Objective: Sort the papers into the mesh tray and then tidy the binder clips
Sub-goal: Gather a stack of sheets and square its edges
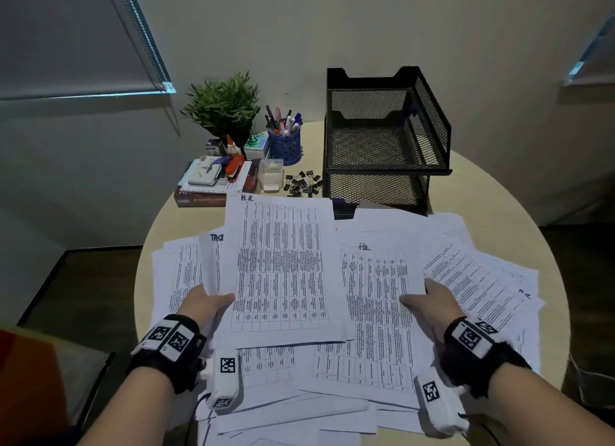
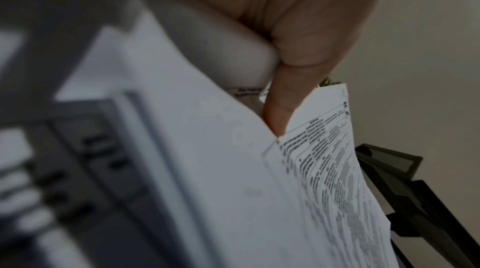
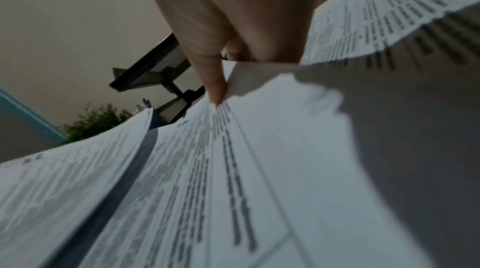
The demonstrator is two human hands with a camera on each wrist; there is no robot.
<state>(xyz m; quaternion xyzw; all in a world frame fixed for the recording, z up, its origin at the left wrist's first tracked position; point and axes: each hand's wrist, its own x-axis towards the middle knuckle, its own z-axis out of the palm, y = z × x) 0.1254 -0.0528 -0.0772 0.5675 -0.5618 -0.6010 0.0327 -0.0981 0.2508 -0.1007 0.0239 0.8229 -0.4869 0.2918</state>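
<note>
Right now my left hand (image 1: 203, 304) pinches the lower left edge of a printed sheet (image 1: 283, 272) marked "H.R." at its top, thumb on the face of the page and the other fingers hidden beneath it. In the left wrist view the thumb (image 2: 283, 108) presses down between two pages. That sheet is lifted and tilted above the loose papers (image 1: 376, 316) spread across the near half of the round table (image 1: 499, 192).

My right hand (image 1: 429, 307) holds the right edge of another page (image 1: 379, 279), marked "HR", with the thumb lying on top and the fingers tucked under. The right wrist view shows one fingertip (image 3: 217, 91) touching the printed side while the page's edge bends up against the hand. How firmly either hand squeezes I cannot tell, but both are closed on paper.

Behind the papers, on the far right of the table, stands the black mesh tray (image 1: 432, 126) with two levels; I see no paper on its upper level. Just left of its base lies a small heap of black binder clips (image 1: 303, 183), loose on the tabletop. Beside them sits a clear plastic box (image 1: 271, 176), then a stack of books with a red stapler (image 1: 235, 169) on top. Farther back are a blue pen cup (image 1: 285, 144) full of pens and a small green plant (image 1: 223, 104).
</note>
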